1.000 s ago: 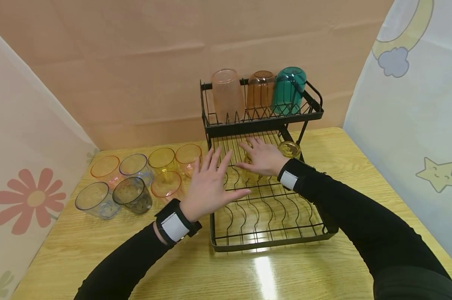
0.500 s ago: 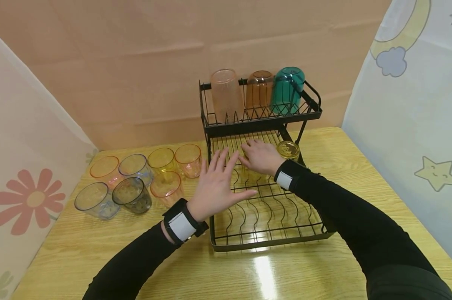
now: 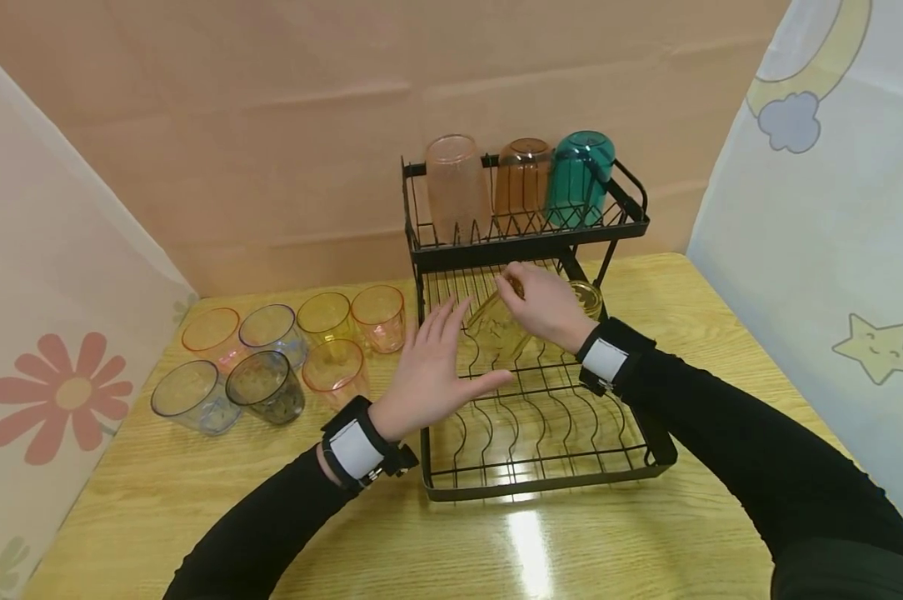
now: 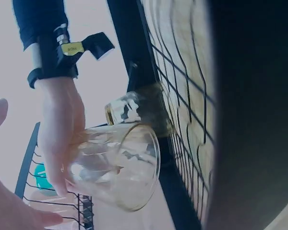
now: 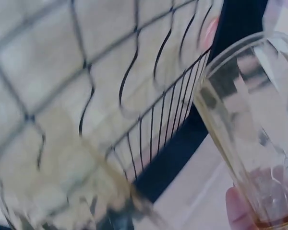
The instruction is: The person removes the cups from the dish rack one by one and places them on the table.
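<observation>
My right hand (image 3: 545,304) grips a yellow glass (image 3: 496,327) by its base end. The glass tilts over the lower tier of the black dish rack (image 3: 541,483), its rim pointing down and left. In the left wrist view, the held glass (image 4: 115,165) shows its round mouth, and the right hand (image 4: 62,129) curls at its base. Just right of that hand, a second yellow glass (image 3: 588,298) stands upside down on the rack. My left hand (image 3: 429,375) is held over the rack's left edge, fingers straight and thumb spread, holding nothing.
On the upper tier stand an upside-down pink glass (image 3: 457,192), a brown glass (image 3: 522,187) and a teal glass (image 3: 581,179). Several upright coloured glasses, among them a grey glass (image 3: 266,387), stand on the wooden table (image 3: 309,542) left of the rack.
The right hand has closed round the yellow glass on the lower tier and tipped it, its base swinging up. The left hand has shifted slightly right, still spread.
</observation>
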Demonstrator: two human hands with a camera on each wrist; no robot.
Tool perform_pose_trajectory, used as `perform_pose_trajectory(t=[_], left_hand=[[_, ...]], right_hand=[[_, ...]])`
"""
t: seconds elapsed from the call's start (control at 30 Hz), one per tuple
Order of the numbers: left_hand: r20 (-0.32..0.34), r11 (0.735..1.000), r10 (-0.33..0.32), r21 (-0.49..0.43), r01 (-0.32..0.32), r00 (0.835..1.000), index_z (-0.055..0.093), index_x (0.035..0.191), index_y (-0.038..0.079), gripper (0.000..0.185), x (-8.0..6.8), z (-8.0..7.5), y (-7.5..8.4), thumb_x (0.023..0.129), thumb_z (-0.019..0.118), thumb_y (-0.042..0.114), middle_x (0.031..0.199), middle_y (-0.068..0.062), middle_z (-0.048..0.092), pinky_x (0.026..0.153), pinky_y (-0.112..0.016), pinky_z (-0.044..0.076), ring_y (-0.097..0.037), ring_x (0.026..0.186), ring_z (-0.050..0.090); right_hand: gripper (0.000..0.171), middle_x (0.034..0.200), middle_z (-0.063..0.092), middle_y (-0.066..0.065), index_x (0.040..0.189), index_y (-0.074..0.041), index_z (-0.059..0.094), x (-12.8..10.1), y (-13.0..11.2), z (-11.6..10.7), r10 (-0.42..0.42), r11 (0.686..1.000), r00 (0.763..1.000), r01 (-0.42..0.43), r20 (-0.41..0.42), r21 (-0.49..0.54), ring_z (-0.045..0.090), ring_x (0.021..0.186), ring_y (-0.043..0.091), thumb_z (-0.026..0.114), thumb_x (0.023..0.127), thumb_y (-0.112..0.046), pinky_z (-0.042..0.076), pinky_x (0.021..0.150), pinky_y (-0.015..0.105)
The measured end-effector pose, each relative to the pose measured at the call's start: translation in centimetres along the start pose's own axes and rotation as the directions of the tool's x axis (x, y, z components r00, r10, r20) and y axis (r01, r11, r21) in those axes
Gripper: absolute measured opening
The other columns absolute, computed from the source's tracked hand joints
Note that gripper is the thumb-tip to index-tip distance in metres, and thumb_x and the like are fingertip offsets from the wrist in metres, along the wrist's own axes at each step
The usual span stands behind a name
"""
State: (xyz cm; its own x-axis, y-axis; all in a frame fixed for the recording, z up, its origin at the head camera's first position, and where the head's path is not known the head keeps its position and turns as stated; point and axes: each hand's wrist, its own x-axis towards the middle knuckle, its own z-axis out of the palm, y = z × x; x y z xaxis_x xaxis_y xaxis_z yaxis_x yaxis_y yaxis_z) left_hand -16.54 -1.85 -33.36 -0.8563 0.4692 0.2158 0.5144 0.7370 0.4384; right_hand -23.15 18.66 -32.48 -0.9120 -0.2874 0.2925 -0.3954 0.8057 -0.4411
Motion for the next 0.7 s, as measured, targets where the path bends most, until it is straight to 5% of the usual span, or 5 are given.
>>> perform_pose_trajectory(t=[0.17,0.37,0.57,0.7], left_hand=[[0.071,0.956,-0.073,-0.279,0.090,0.995,0.010,0.157,0.016,0.097,-0.5,-0.7,-0.3,0.088,0.058,0.063,0.160,-0.008,0.013,0.111,-0.056,0.019,-0.030,0.144,0.017],[0.152,0.761,-0.127,-0.619,0.195,0.980,0.006,0.157,0.022,0.085,-1.2,-1.3,-0.9,0.094,0.056,0.051,0.161,-0.007,0.011,0.108,-0.061,0.022,-0.028,0.145,0.014],[0.164,0.597,-0.166,-0.768,0.231,0.972,0.004,0.157,0.018,0.076,-1.8,-1.4,-1.4,0.099,0.048,0.041,0.159,-0.016,0.010,0.110,-0.058,0.019,-0.032,0.145,0.012],[0.125,0.515,-0.208,-0.829,0.217,0.970,0.006,0.156,0.010,0.072,-2.1,-1.5,-1.5,0.099,0.043,0.035,0.157,-0.021,0.013,0.112,-0.057,0.016,-0.035,0.144,0.014]], right_hand=[[0.042,0.087,0.060,0.014,0.108,-0.003,0.063,-1.5,-0.8,0.0,0.078,0.963,0.997,-0.071,-0.016,0.259,0.052,0.069,0.026,0.035,0.105,-0.034,0.042,0.064,0.039],[0.046,0.101,0.063,0.016,0.111,0.002,0.063,-2.8,-1.7,0.5,0.160,0.867,0.987,-0.136,-0.009,0.479,0.057,0.086,0.027,0.031,0.106,-0.032,0.046,0.073,0.038],[0.043,0.101,0.059,0.018,0.111,0.005,0.062,-3.4,-3.0,1.4,0.247,0.763,0.968,-0.174,-0.033,0.622,0.053,0.094,0.030,0.032,0.106,-0.026,0.042,0.082,0.039],[0.043,0.091,0.053,0.016,0.115,0.006,0.060,-3.6,-4.3,2.1,0.299,0.707,0.953,-0.192,-0.042,0.681,0.050,0.087,0.028,0.030,0.107,-0.023,0.041,0.082,0.038]])
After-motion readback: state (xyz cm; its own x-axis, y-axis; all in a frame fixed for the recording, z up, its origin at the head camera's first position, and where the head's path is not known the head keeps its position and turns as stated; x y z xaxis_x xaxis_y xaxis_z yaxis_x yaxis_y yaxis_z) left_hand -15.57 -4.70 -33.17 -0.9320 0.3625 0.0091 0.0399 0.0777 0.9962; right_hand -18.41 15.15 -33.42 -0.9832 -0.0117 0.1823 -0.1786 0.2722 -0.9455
